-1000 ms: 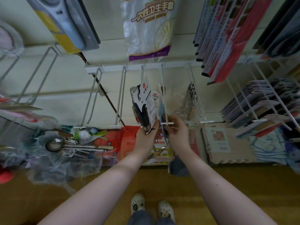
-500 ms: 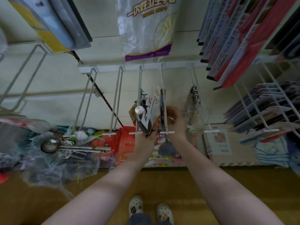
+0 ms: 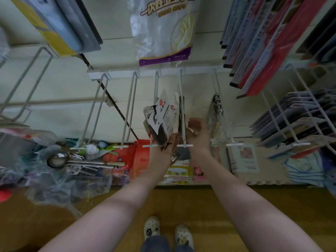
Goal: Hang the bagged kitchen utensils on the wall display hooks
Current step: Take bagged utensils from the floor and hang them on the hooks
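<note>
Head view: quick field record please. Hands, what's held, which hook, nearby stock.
left hand: grips a carded bagged utensil pack, raised in front of the wire hooks
right hand: beside the hook just right of that pack, fingers curled; grip unclear
on that hook: a dark bagged utensil hangs between the hands
next hook right: clear bags with metal ring handles
above: glove pack
lower left: steel ladle among loose bags

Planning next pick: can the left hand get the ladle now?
Probably not: the left hand grips a stack of packaged utensils, and the ladle lies well off to its left, below the empty hooks.
</note>
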